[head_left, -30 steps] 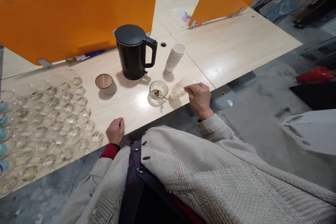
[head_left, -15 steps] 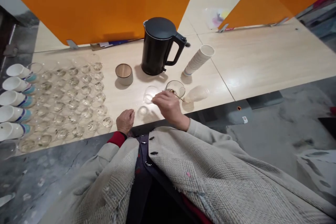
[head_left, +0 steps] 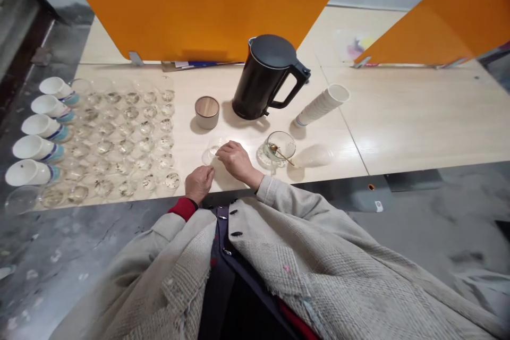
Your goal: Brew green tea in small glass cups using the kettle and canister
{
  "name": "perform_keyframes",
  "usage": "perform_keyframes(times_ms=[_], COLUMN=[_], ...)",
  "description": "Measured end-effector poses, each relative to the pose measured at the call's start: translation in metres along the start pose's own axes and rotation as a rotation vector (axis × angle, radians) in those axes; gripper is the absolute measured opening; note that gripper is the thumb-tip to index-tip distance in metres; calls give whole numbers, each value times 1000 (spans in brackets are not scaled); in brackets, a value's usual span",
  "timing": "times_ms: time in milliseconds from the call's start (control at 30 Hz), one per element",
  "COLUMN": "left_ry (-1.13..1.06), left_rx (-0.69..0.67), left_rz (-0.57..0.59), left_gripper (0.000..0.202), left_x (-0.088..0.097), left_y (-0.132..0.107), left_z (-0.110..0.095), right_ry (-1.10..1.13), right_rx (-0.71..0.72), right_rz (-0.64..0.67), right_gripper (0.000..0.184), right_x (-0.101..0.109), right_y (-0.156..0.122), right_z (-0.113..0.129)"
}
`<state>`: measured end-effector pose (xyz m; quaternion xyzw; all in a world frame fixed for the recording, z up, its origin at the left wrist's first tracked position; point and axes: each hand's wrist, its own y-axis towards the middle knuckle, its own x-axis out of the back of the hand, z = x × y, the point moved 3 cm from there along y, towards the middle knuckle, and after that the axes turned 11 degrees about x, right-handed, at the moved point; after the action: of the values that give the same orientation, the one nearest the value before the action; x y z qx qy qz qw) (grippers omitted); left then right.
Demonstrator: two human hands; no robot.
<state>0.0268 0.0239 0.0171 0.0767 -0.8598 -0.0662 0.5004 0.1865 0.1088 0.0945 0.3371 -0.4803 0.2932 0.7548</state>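
Observation:
My right hand point(head_left: 238, 161) has its fingertips drawn together just over a clear plastic cup point(head_left: 210, 156); anything small between them is hidden. To its left my left hand point(head_left: 199, 185) is closed near the table's front edge, and what it may hold does not show. A glass bowl point(head_left: 283, 141) stands right of my hands, with a gold spoon point(head_left: 282, 153) leaning in it, its handle over the rim. Rows of clear cups point(head_left: 126, 146) fill the left of the table, many with dark flakes like tea leaves at the bottom.
A black kettle point(head_left: 265, 77) stands behind my hands, beside a small round container point(head_left: 207, 113) with a wooden-looking top. A stack of paper cups point(head_left: 322, 106) and clear cups lying on their side point(head_left: 316, 156) are at right. Paper cups point(head_left: 34, 147) line the far left. Orange dividers point(head_left: 207, 10) stand behind.
My right hand has moved left from above the glass bowl to the clear cup beside my left hand. The bowl and spoon are now uncovered. The view has shifted, moving the table things rightward.

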Motion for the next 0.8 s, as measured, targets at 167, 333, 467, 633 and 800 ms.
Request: perform_keyframes(times_ms=[167, 333, 467, 633, 800], left_ry=[-3, -29, -46, -58, -30], left_rx=[-9, 2, -5, 6, -1], left_rz=[-4, 4, -4, -6, 6], left_gripper=[26, 26, 26, 25, 25], left_x=[1, 0, -1, -1, -1], left_y=[0, -1, -2, -3, -2], left_z=[-2, -1, -1, 0, 0], right_ry=[116, 94, 78, 70, 117], right_rx=[-3, -159, -248, -318, -302], right_rz=[-181, -345, -343, -172, -102], right_gripper=[44, 47, 58, 81, 96], right_x=[15, 39, 42, 30, 14], right_y=[-4, 17, 52, 99, 124], right_z=[-13, -41, -58, -63, -66])
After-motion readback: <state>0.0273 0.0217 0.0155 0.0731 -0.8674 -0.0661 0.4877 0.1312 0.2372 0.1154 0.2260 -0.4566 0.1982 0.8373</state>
